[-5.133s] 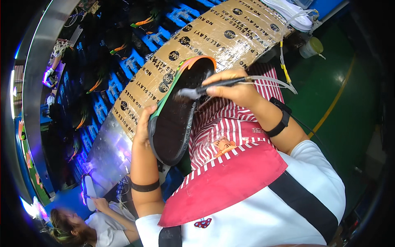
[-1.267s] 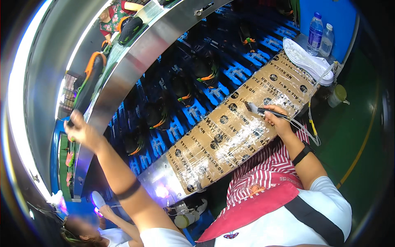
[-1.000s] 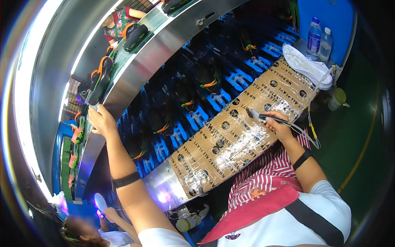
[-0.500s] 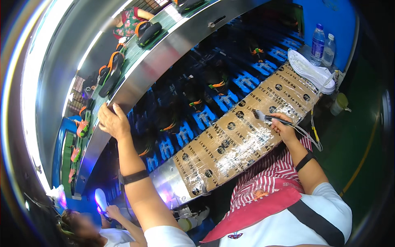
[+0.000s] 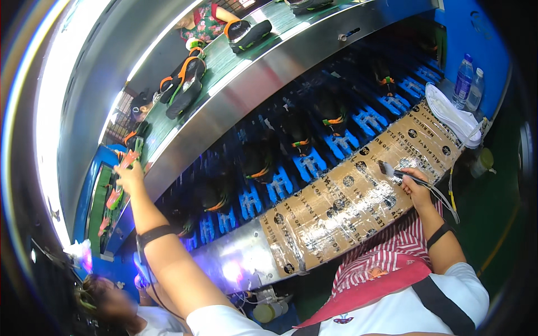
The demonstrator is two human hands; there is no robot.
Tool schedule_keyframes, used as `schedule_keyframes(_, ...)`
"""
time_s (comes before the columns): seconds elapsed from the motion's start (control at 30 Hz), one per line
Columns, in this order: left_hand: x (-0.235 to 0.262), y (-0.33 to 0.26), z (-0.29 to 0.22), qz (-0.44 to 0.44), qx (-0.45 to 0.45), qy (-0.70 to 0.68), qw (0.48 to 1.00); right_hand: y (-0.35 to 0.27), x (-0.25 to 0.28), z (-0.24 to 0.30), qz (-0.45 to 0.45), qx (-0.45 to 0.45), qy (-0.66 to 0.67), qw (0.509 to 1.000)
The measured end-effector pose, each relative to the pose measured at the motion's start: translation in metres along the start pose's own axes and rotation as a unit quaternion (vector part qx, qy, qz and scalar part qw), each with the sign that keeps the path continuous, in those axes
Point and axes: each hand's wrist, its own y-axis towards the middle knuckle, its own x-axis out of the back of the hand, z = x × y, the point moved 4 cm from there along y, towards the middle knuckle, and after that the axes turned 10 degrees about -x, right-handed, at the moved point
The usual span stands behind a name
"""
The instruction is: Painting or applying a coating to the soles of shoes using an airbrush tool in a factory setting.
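My left hand (image 5: pixel 130 179) reaches up to the far belt at the left. Its fingers are closed on an orange-and-green shoe part (image 5: pixel 129 160), though the fingertips are partly hidden. Similar orange-and-green pieces (image 5: pixel 114 198) lie farther down that belt. Over the cardboard-covered ledge (image 5: pixel 336 215), my right hand (image 5: pixel 418 190) grips a flat brush (image 5: pixel 388 169) by its dark handle, bristles pointing left. A thin pale tube or cable (image 5: pixel 445 199) trails from the brush hand.
Black shoes with orange trim (image 5: pixel 246 36) stand on the green belt (image 5: pixel 224 70) behind a metal rail (image 5: pixel 269 75). Below it, blue holders (image 5: pixel 308 165) carry dark shoes. Two bottles (image 5: pixel 464 84) and white shoe-shaped pieces (image 5: pixel 451 115) sit at right. A co-worker (image 5: pixel 112 305) is at lower left.
My left hand has left the metal rail's edge and moved left to the orange-and-green shoe part. My right hand still holds the brush over the ledge. The whole view has shifted.
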Motion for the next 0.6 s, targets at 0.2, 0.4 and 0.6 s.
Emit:
schedule_keyframes(0.2,-0.021,0.051,0.028,0.099,-0.047,0.017,0.994,-0.003,-0.001,0.005,-0.026,0.017,-0.014,0.999)
schedule_keyframes(0.4,-0.027,0.055,0.047,0.045,-0.115,-0.094,0.988,-0.005,-0.007,0.01,-0.047,0.014,-0.012,0.999)
schedule_keyframes(0.6,-0.014,0.014,0.046,-0.015,-0.171,-0.346,0.922,-0.003,-0.008,0.009,-0.006,0.007,0.018,1.0)
